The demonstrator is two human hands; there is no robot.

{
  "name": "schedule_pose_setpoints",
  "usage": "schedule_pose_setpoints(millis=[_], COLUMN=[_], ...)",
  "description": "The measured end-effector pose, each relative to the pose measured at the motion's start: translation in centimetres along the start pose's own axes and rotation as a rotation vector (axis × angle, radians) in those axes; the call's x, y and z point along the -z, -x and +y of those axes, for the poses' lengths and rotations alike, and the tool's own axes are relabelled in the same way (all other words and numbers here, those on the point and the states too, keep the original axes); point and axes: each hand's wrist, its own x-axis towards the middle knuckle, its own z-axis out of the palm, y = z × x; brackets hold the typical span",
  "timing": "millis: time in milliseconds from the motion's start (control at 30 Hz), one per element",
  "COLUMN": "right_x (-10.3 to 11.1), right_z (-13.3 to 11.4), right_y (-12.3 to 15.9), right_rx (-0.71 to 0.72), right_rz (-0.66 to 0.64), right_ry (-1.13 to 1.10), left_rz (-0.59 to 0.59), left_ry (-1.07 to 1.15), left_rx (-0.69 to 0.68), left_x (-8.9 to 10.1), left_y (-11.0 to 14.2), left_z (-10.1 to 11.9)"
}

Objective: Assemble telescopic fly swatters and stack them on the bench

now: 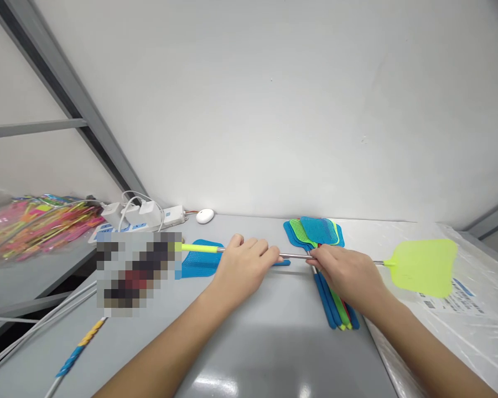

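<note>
A yellow-green fly swatter (424, 267) with a thin metal rod lies crosswise in front of me, gripped by both hands. My left hand (249, 262) is closed round the rod near the yellow handle. Farther right, my right hand (348, 271) is closed on the same rod, between the middle and the swatter's flat head. Partly behind my left hand, a blue fly swatter (200, 258) rests on the table. Below and behind my right hand lies a pile of blue, green and red fly swatters (315, 231), heads toward the wall, handles toward me.
A white power strip (149, 221) with plugs and a white oval device (205, 216) sit by the wall. Bagged colourful sticks (45, 226) lie left. A plastic-wrapped package (473, 331) is at right. A blurred-out patch (135, 273) covers something at left. Cables (45, 326) run along the left.
</note>
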Motion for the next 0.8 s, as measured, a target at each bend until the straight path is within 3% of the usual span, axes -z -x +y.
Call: schedule_pose_setpoints(millis=[233, 333, 400, 500, 633, 700, 800], right_x=[1.0, 1.2, 1.1, 0.8, 0.7, 0.9, 1.4], right_z=[4.8, 5.7, 4.9, 1.8, -2.5, -3.2, -2.0], right_y=[0.9, 1.0, 0.8, 0.3, -0.2, -0.4, -0.6], right_rx=[-0.055, -0.045, -0.023, 0.041, 0.051, 0.05, 0.042], right_rz=[-0.072, -0.11, -0.113, -0.069, -0.157, -0.189, -0.192], right_ry=[0.013, 0.008, -0.003, -0.04, -0.095, -0.1, -0.075], left_rz=[-0.093, -0.127, -0.13, -0.124, -0.138, -0.145, -0.137], left_ry=[0.001, 0.007, 0.01, 0.032, 0.084, 0.104, 0.107], left_rx=[0.091, 0.099, 0.1, 0.057, -0.037, -0.05, -0.079], left_x=[0.2, 0.2, 0.1, 0.0, 0.1, 0.1, 0.2], left_y=[0.8, 1.0, 0.9, 0.9, 0.8, 0.7, 0.6], left_z=[-2.6, -2.8, -2.2, -0.3, 2.1, 2.0, -0.2])
